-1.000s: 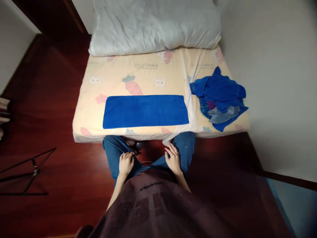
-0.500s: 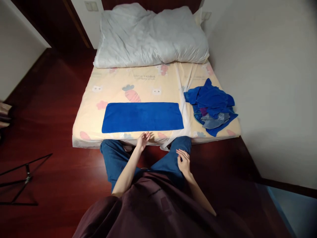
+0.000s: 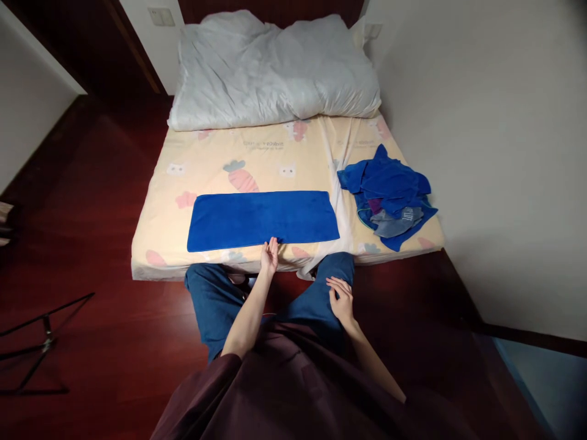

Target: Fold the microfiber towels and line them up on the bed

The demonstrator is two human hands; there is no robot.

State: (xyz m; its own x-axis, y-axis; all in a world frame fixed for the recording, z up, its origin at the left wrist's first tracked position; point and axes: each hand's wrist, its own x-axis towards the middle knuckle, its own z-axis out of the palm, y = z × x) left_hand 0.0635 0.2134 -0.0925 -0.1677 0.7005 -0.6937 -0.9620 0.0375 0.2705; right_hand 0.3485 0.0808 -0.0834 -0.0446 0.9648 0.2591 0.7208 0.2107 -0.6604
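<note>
A blue towel (image 3: pixel 263 219) lies flat as a long rectangle on the bed, close to its front edge. My left hand (image 3: pixel 269 256) is palm up at the towel's near edge, fingers stretched out and holding nothing. Whether its fingertips touch the cloth I cannot tell. On my right knee rests my right hand (image 3: pixel 340 297), fingers loosely extended, with nothing in it. To the right, a crumpled heap of blue cloths (image 3: pixel 389 183) contains a grey-blue piece (image 3: pixel 397 223) with white lettering and a bit of purple fabric (image 3: pixel 375 206).
The bed has a yellow sheet (image 3: pixel 202 168) with carrot prints. A pale folded quilt (image 3: pixel 275 73) spans its far end. Walls stand at the right and far left. A black tripod-like stand (image 3: pixel 46 342) is on the dark red floor at the left.
My left hand has moved slightly forward and right, up to the towel's near edge, and its fingers have straightened. My right hand stays on the knee. The view has shifted slightly.
</note>
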